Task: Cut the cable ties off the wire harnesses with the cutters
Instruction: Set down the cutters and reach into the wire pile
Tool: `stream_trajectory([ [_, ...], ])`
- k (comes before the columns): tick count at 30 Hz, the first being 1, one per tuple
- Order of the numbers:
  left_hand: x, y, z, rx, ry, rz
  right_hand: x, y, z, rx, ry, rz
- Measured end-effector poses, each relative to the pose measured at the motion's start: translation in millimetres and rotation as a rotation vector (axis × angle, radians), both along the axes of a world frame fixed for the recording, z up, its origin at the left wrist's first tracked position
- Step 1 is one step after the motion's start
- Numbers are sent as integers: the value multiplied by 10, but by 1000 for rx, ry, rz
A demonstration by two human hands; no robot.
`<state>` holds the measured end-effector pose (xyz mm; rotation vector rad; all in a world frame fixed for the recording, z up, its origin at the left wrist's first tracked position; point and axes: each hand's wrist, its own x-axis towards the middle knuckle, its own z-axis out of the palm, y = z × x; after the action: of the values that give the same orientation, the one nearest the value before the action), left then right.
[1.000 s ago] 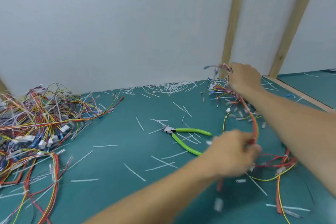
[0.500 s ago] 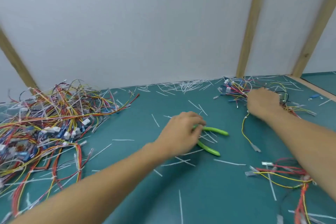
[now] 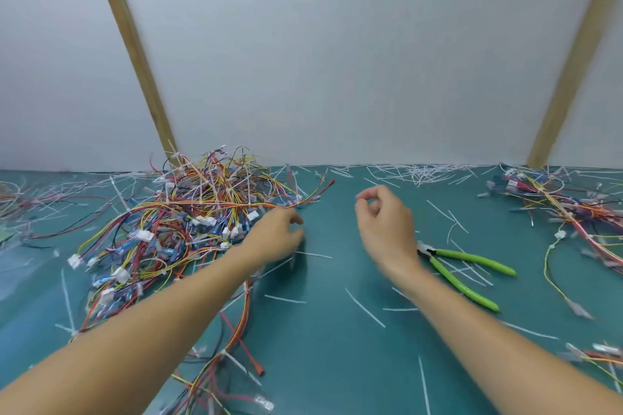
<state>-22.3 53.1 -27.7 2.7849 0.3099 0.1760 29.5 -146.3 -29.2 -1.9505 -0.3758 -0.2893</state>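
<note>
A big tangle of tied wire harnesses lies on the left of the green mat. My left hand is at the tangle's right edge, its fingers loosely curled beside the wires, with nothing visibly in its grip. In the middle of the mat my right hand hovers with relaxed, curled fingers and holds nothing. The green-handled cutters lie on the mat just right of my right wrist, untouched.
A second heap of loose harnesses sits at the far right. Cut white cable-tie pieces litter the mat, thickest along the back wall. Two wooden posts lean against the white wall.
The view has swung left. My left hand left the cutters and went to the left tangle. My right hand came away from the right heap to the middle of the mat.
</note>
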Motion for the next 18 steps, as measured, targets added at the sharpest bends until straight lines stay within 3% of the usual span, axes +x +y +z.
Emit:
stream_trajectory([
  [2,20,82,58,60,-35,23,-198,195,-131,-15,-4,70],
  [7,44,403,242,627,50,116,-220,196,-376,-174,43,49],
  [14,152,540,266,890,78,64,-249,191,-363,-247,49,19],
  [16,163,554,379,899,-23,93,-251,181,-362,-247,60,14],
  [18,199,647,630,788,-301,196,-257,171,-358,-236,56,9],
])
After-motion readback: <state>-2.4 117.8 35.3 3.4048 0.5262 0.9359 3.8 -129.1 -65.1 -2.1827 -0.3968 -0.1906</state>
